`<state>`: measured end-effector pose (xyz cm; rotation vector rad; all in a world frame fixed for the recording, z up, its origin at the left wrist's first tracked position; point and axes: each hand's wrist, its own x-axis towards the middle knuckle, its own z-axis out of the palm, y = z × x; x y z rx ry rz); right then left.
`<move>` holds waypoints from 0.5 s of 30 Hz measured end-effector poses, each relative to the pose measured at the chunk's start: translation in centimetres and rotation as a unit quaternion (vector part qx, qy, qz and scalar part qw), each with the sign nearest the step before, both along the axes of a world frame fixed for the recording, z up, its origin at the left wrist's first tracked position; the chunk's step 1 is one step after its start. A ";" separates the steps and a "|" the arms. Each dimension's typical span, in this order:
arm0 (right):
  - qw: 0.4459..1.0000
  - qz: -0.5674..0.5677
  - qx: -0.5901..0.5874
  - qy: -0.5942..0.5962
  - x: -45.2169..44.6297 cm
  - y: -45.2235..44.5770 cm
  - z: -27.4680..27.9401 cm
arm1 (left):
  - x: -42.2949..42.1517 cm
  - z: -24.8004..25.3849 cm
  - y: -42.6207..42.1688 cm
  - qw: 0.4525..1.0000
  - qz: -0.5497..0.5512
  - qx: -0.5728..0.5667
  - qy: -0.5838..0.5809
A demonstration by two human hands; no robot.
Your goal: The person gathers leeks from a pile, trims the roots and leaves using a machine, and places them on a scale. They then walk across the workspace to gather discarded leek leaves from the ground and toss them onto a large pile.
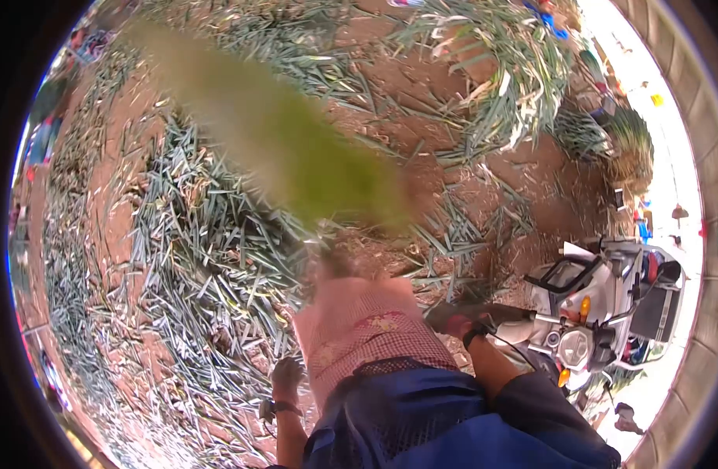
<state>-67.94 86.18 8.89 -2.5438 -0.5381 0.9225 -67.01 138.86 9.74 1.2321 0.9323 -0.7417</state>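
My left hand [286, 377], in a greyish glove with a watch at the wrist, hangs low beside my pink checked apron [367, 328]. Its fingers look curled in, and no object shows in them. On the other side of the apron, my right hand [455, 323] wears a dark glove and a black wristband. Its fingers look closed against a dark, elongated shape [504, 314]; I cannot tell whether that is a held tool or part of the motorcycle. A large green and tan shape [296, 148], smeared by motion, crosses the view above both hands, apart from them.
Cut green leek-like leaves [210, 227] cover the reddish soil [523, 168] on the left. A tall heap of long leaves [515, 74] rises at upper right. The motorcycle [578, 313] stands close on my right. Bundled stalks [629, 148] lie behind it.
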 end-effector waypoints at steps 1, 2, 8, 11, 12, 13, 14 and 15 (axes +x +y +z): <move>0.999 0.013 -0.050 0.014 0.2 -0.2 0.0 | 0.6 -0.3 0.5 0.997 0.069 -0.024 0.016; 0.994 0.028 -0.099 0.027 0.5 -0.2 0.2 | 0.9 -0.2 1.3 0.998 0.058 -0.017 0.020; 0.938 -0.324 0.006 0.121 6.6 1.8 2.7 | 7.2 0.9 2.5 0.993 0.059 0.065 0.074; 0.940 -0.338 0.055 0.008 7.1 4.2 0.0 | 9.1 -0.3 3.7 0.992 0.037 0.071 0.098; 0.947 -0.314 0.066 -0.027 6.8 4.9 -0.6 | 10.0 -0.9 4.0 0.990 0.036 0.068 0.115; 0.952 -0.290 0.076 -0.062 6.6 5.6 -1.2 | 10.4 -2.0 4.8 0.995 -0.027 0.064 0.068; 0.948 -0.303 0.096 -0.035 6.7 6.6 -0.4 | 10.0 -4.2 6.4 0.994 -0.091 0.059 0.021; 0.942 -0.315 0.115 -0.008 7.4 7.3 1.0 | 10.1 -6.4 7.3 0.985 -0.155 0.070 -0.033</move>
